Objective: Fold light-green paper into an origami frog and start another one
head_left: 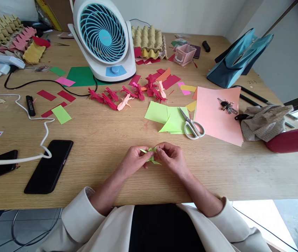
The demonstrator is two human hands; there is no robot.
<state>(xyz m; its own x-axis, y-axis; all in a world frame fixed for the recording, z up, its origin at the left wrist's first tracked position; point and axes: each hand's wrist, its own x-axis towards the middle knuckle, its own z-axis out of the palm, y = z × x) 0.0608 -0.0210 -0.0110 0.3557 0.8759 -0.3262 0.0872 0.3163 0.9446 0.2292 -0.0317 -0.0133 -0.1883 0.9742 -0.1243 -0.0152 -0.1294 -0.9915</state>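
Being gripped at the fingertips of both hands, a small light-green paper figure (pixel 152 159) is held low over the table (pixel 98 175), near its front edge. The left hand (pixel 137 159) is closed with the thumb pressed on the folds; by the right hand (pixel 172 157) the opposite side is pinched. Folding appears well advanced, since narrow points already project; some shaping is probably left, though the center is hidden by the fingers. Several red figures (pixel 109 101) and pale pink figures (pixel 124 102), apparently completed, are grouped beyond the hands, spiky and creased. Flat, smooth green sheets (pixel 158 111), one with a lifted corner, are partly overlain by white-handled metal scissors (pixel 193 127). Uncreased red rectangles (pixel 46 95) are scattered at left; a large pink sheet (pixel 214 122) is laid at right, seemingly unused.
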